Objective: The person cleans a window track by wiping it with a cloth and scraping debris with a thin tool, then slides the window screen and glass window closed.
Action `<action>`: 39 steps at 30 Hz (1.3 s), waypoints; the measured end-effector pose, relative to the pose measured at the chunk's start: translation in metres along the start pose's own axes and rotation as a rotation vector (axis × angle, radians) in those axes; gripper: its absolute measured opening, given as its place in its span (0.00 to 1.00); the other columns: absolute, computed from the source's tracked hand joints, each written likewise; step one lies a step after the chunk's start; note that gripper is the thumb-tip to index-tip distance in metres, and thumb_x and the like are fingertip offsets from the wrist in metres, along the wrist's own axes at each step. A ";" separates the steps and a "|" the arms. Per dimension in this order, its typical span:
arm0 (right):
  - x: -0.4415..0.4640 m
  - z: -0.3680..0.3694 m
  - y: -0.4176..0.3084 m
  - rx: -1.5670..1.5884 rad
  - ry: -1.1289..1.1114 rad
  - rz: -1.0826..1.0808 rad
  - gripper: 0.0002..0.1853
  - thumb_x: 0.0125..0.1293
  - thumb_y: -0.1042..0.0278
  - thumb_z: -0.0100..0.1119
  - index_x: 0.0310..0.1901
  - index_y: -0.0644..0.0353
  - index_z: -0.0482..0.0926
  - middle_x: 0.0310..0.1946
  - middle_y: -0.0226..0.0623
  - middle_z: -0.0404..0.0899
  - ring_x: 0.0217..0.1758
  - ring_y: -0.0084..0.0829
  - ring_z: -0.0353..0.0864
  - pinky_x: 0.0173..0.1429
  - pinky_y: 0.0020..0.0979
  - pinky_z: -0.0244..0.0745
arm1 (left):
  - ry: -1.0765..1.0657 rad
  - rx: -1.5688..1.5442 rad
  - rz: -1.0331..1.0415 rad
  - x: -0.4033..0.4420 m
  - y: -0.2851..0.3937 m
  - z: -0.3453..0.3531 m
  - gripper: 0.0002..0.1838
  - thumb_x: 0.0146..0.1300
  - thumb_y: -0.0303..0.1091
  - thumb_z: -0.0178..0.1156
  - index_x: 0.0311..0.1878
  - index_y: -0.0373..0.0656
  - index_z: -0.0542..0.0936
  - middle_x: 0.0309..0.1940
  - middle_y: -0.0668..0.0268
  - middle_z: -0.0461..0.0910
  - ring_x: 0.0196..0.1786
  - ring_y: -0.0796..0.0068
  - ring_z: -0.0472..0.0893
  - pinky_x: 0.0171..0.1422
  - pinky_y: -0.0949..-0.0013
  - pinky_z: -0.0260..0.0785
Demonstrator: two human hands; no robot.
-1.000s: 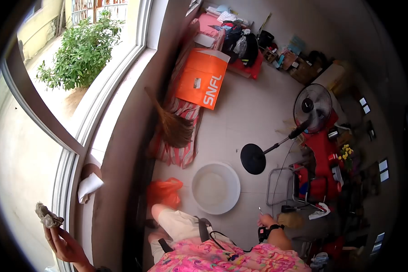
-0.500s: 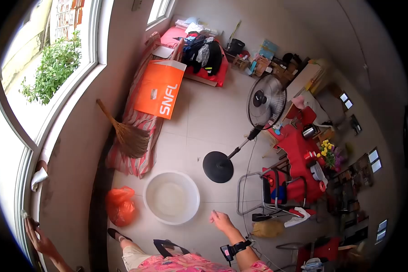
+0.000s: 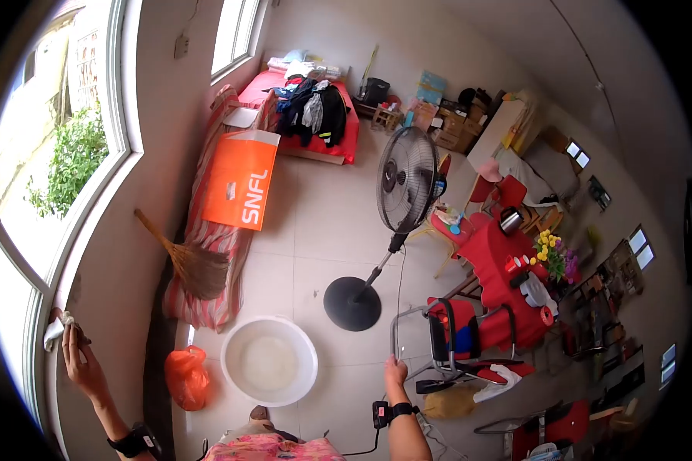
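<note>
My left hand (image 3: 84, 369) is raised at the window sill on the left, its long fingers up against a crumpled white cloth (image 3: 54, 333). A small pale bit shows at the fingertips; what it is, I cannot make out. My right hand (image 3: 396, 372) hangs over the floor with its fingers curled closed, and a tiny white thing shows just above it, too small to name. Below and between the hands a white plastic basin (image 3: 309, 376) stands on the floor with cloudy liquid in it. An orange plastic bag (image 3: 187, 378) lies left of the basin.
A straw broom (image 3: 196, 269) leans at the wall beside a striped mattress (image 3: 231, 288) bearing an orange SNFL sheet (image 3: 238, 180). A standing fan (image 3: 354, 303) with a trailing cable is ahead. Right stand a metal-framed chair (image 3: 450, 330) and a red-covered table (image 3: 494, 265).
My left hand has moved up along the window frame to the white cloth on the sill. My right hand has shifted right. The view has turned, and the basin and fan appear lower and further left.
</note>
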State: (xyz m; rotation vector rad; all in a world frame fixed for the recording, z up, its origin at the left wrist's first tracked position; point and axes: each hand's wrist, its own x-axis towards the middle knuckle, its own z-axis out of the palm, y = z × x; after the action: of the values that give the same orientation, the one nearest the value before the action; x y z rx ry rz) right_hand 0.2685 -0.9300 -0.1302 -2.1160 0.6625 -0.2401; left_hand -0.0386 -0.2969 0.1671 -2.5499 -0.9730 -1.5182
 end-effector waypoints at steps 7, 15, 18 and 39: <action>0.042 0.005 -0.152 0.081 0.110 -0.058 0.12 0.51 0.61 0.66 0.26 0.62 0.79 0.22 0.33 0.79 0.25 0.26 0.77 0.34 0.29 0.73 | 0.045 -0.030 0.055 0.037 0.063 0.058 0.14 0.64 0.23 0.50 0.53 0.38 0.76 0.51 0.61 0.77 0.51 0.65 0.78 0.49 0.69 0.74; 0.246 0.042 -0.218 0.086 0.050 -0.127 0.24 0.43 0.58 0.73 0.40 0.63 0.77 0.38 0.43 0.78 0.41 0.35 0.78 0.45 0.35 0.74 | 0.008 -0.096 -0.128 0.018 0.133 0.107 0.16 0.64 0.20 0.47 0.54 0.37 0.75 0.53 0.61 0.75 0.47 0.67 0.79 0.41 0.71 0.74; 0.311 0.072 -0.240 0.159 -0.058 -0.104 0.29 0.41 0.59 0.75 0.45 0.63 0.76 0.46 0.47 0.72 0.48 0.38 0.75 0.49 0.37 0.73 | 0.022 0.055 -0.070 -0.011 0.163 0.109 0.16 0.64 0.20 0.46 0.54 0.37 0.74 0.53 0.60 0.74 0.48 0.67 0.78 0.41 0.71 0.74; 0.364 0.142 -0.314 -0.027 -0.101 -0.268 0.26 0.53 0.59 0.62 0.55 0.51 0.68 0.44 0.43 0.77 0.48 0.46 0.75 0.52 0.41 0.70 | -0.071 0.413 -0.249 -0.035 0.324 0.032 0.16 0.64 0.20 0.48 0.54 0.37 0.75 0.53 0.59 0.75 0.52 0.64 0.77 0.49 0.68 0.73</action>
State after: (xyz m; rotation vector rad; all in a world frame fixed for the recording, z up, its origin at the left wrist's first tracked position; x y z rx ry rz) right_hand 0.7470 -0.8794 0.0118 -2.2254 0.3237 -0.2698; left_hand 0.1428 -0.5653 0.2158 -2.2674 -1.4823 -1.1212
